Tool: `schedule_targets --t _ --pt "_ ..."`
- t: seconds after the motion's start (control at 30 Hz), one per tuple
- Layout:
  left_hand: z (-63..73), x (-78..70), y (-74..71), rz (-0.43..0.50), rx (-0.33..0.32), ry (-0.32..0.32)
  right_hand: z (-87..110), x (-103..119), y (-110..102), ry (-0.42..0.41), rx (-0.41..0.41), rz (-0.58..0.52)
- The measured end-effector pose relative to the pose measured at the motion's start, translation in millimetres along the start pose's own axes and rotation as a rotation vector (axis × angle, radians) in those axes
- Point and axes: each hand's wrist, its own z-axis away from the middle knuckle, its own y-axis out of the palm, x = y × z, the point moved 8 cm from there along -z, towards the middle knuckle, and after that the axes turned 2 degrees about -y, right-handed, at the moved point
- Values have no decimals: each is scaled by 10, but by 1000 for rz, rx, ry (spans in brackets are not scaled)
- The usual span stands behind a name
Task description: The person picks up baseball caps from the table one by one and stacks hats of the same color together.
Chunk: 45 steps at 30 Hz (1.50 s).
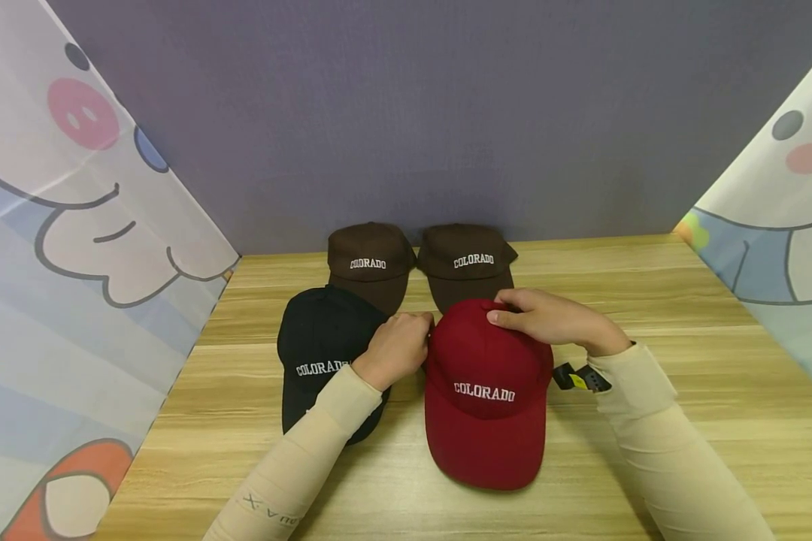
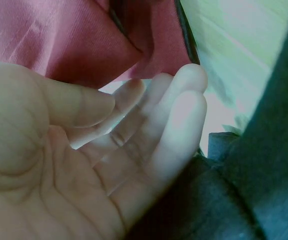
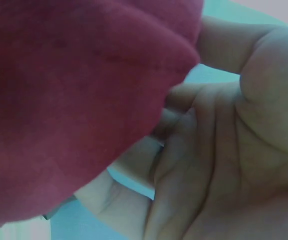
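A red cap (image 1: pixel 485 443) with white COLORADO lettering faces front, bill toward me. My right hand (image 1: pixel 560 321) grips the top of its crown at the back right, thumb over the fabric; red cloth (image 3: pixel 83 110) covers some of its fingers in the right wrist view. At the cap's left side is my left hand (image 1: pixel 398 347), its fingers loosely bent, fingertips right at the edge of the red fabric (image 2: pixel 73 40). A gap shows between thumb and fingers in the left wrist view. A black cap (image 1: pixel 314 330) lies under and beside the left forearm, which hides part of its lettering.
Two dark brown caps, one on the left (image 1: pixel 371 248) and one on the right (image 1: pixel 463 252), sit side by side against the grey back wall (image 1: pixel 446 113). A black strap with a yellow tag (image 1: pixel 578 382) shows beside the right wrist. Printed cartoon panels flank the wooden table (image 1: pixel 710 376).
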Motion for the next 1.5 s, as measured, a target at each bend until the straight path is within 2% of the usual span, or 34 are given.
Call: schedule_targets --t 0.43,0.7,0.8,0.93,1.23,1.5 --pt "-11 -9 -4 12 -22 17 -36 -34 -41 20 -73 145" --pt "0 -84 -120 83 -106 50 -33 -53 -73 27 -117 170" --pt "-2 -98 -151 114 -119 52 -36 -65 -78 33 -122 177" --pt "-5 -110 -145 132 -84 36 -39 -91 -75 43 -120 177" --pt "42 -134 -74 64 66 2 -58 -141 -60 41 -114 173" --pt "48 -141 -47 69 77 8 -66 -152 -55 34 -110 170"
